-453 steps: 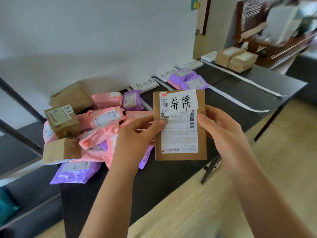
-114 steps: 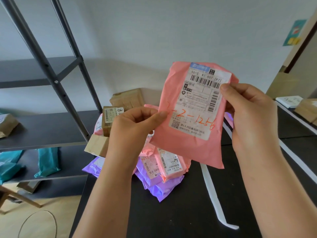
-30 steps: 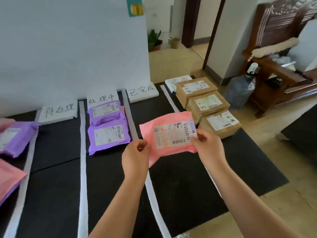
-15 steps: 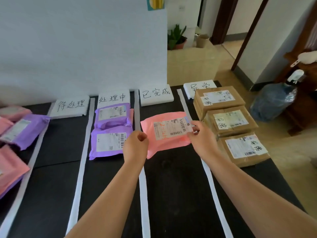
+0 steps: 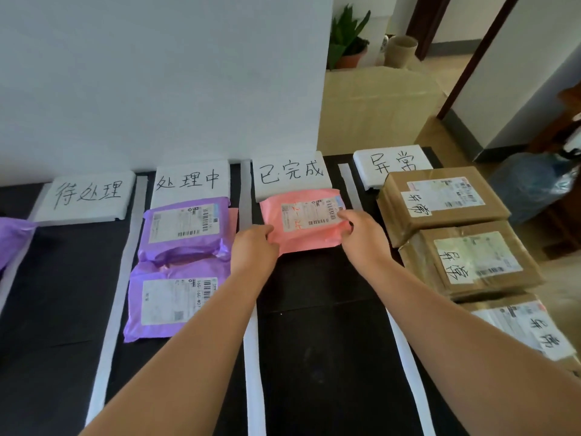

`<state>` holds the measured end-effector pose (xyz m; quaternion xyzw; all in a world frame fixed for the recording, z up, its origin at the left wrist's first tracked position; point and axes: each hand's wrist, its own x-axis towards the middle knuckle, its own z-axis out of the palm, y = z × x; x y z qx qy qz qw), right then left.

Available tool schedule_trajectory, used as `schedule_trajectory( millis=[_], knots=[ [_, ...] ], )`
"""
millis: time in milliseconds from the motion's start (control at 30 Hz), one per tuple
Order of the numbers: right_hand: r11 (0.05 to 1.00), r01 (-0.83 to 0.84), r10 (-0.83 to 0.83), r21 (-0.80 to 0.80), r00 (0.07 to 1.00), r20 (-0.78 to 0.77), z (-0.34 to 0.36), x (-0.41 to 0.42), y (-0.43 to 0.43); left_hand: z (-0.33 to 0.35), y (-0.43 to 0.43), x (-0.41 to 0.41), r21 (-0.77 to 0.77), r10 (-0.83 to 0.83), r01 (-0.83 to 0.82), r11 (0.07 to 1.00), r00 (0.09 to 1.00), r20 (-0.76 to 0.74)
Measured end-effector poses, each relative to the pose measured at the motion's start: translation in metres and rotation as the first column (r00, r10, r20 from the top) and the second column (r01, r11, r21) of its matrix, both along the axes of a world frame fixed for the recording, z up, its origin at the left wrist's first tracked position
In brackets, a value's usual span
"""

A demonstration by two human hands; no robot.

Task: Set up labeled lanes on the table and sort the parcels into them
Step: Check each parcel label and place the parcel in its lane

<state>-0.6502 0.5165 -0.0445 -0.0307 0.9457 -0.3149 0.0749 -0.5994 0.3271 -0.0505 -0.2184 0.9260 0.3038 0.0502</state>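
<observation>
A pink parcel (image 5: 306,220) with a white shipping label lies at the far end of the third lane, just below the white card reading 已完成 (image 5: 290,176). My left hand (image 5: 255,247) pinches its near left corner. My right hand (image 5: 361,234) pinches its right edge by the label. White strips (image 5: 250,341) divide the black table (image 5: 320,341) into lanes. Two purple parcels (image 5: 185,228) (image 5: 171,302) lie in the 处理中 lane (image 5: 190,184). Three brown boxes (image 5: 440,202) (image 5: 471,259) (image 5: 528,328) fill the 异常 lane (image 5: 391,162).
The 待处理 card (image 5: 86,195) heads the leftmost lane, with a purple parcel (image 5: 12,237) at the left frame edge. A white wall stands behind the cards. A potted plant (image 5: 345,42), a cardboard box (image 5: 377,108) and a water bottle (image 5: 531,184) are beyond the table's right end.
Both hands have carried the pink parcel farther along the third lane, up to the 已完成 card, where it now lies flat. The view has come closer to the table.
</observation>
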Motion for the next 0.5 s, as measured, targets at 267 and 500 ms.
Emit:
schedule_trajectory(
  millis=[267,500],
  knots=[
    [0.917,-0.206,0.192,0.342,0.979,0.074,-0.03,-0.023,-0.003,-0.039,-0.002,-0.022,-0.21,-0.171,0.189,0.959,0.98,0.101],
    [0.809,-0.315,0.259,0.496,0.949,0.18,-0.047,-0.027,-0.006,-0.052,-0.002,-0.026,-0.33,-0.236,0.285,0.9,0.955,0.182]
  ],
)
